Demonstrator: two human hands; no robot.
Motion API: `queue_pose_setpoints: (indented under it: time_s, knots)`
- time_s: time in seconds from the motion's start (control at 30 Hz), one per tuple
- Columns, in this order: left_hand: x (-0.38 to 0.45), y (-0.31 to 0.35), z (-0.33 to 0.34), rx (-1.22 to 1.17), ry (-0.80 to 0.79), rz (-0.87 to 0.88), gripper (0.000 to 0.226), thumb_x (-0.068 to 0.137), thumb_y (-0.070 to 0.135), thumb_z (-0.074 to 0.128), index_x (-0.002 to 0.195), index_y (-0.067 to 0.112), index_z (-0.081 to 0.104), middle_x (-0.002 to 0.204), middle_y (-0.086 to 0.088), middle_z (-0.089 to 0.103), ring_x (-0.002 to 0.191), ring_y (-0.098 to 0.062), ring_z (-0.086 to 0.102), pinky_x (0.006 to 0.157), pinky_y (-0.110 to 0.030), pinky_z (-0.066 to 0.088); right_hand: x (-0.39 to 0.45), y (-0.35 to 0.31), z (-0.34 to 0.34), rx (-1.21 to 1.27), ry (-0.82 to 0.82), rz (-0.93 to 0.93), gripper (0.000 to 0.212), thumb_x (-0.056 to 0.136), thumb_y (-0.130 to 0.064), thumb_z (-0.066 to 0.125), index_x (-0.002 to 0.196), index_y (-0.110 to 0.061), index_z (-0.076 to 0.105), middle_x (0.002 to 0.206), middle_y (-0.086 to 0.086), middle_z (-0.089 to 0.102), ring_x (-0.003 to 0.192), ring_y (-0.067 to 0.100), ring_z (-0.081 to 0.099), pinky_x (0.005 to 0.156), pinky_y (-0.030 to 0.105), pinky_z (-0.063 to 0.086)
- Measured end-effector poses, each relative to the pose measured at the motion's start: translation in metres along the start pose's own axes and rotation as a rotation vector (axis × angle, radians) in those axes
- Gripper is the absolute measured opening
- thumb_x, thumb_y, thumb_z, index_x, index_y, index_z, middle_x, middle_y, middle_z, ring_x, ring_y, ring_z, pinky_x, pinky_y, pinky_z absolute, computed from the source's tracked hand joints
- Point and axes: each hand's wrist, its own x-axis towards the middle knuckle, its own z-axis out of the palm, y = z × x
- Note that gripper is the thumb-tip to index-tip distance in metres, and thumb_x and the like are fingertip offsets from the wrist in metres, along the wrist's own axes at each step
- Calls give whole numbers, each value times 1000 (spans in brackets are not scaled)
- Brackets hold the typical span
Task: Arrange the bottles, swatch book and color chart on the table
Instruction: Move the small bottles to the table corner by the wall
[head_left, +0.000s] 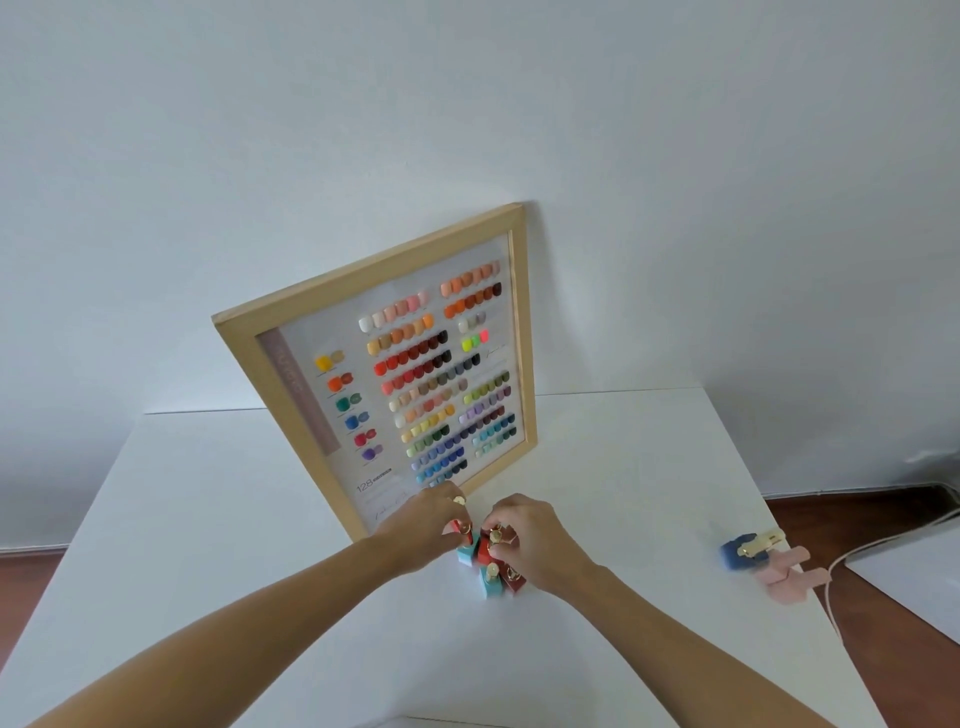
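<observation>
A wood-framed color chart (387, 374) leans against the wall at the back of the white table (208, 545), tilted. In front of it stands a tight cluster of small square bottles (485, 569), red and light blue with gold caps. My left hand (423, 525) grips a red bottle at the cluster's far left side. My right hand (535, 540) pinches the gold cap of a red bottle in the middle of the cluster. A swatch book (763, 558) lies fanned out near the table's right edge, with blue and pink leaves on a gold ring.
A white cable (852, 551) runs off the table's right edge toward the brown floor. A second white surface (914, 577) sits lower at the far right. The white wall rises directly behind the table.
</observation>
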Motion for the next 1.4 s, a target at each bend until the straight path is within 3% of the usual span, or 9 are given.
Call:
queue_pose_setpoints:
  time_s: [0.27,0.53,0.93,1.0,1.07,1.13,1.17,1.27,1.4]
  knots:
    - [-4,2,-6,35,-31,5,25,92,32,59,115,25,66,135,4,53,123,-12,47,105,-24,37,2,3,0,-82,-38,-19,21,88,-16,61,107,-11,69,115,4,64,102,15,60,90,21,48]
    - [8,20,-28,51,3,58,22,91,29,60,111,24,68,123,4,58,109,-9,53,90,-14,37,-14,16,-28,1,88,70,23,85,-12,65,108,-9,69,115,4,65,104,16,59,94,24,50]
    - [55,136,-21,117,-99,326,21,91,31,60,107,21,70,123,1,57,104,-12,55,88,-20,41,-119,89,-95,60,210,309,23,84,-9,66,106,-7,70,118,7,64,104,18,60,97,27,47]
    - [63,163,-9,105,-140,364,22,92,32,60,108,20,69,126,1,55,106,-14,55,87,-19,39,-142,103,-101,46,232,373,23,86,-11,64,108,-9,69,120,5,63,111,19,57,96,19,40]
    - [70,189,6,104,-183,402,23,92,31,59,110,20,69,127,0,55,108,-14,54,87,-18,38,-164,117,-106,3,252,420,24,89,-17,61,112,-14,67,134,6,55,128,28,43,94,11,21]
    - [79,213,24,102,-202,437,25,92,31,59,111,19,69,128,-1,56,109,-14,54,85,-17,37,-186,128,-114,-52,231,477,26,91,-23,60,116,-19,64,153,10,32,141,35,24,111,24,19]
    - [80,225,30,92,-224,443,25,92,31,60,112,18,69,129,-1,56,110,-14,53,84,-17,38,-194,134,-117,-52,217,509,25,91,-23,60,116,-18,65,154,10,30,142,33,26,115,32,25]
    - [95,281,63,91,-296,476,26,91,30,60,113,18,69,128,-1,57,111,-15,53,84,-18,40,-235,168,-134,0,250,578,23,88,-16,65,110,-12,68,137,8,54,118,20,57,103,26,45]
    - [107,306,83,126,-325,474,28,91,28,60,115,17,69,126,-3,58,110,-17,53,85,-22,43,-247,187,-138,49,254,629,25,88,-14,65,112,-13,68,119,2,64,102,12,62,98,18,47]
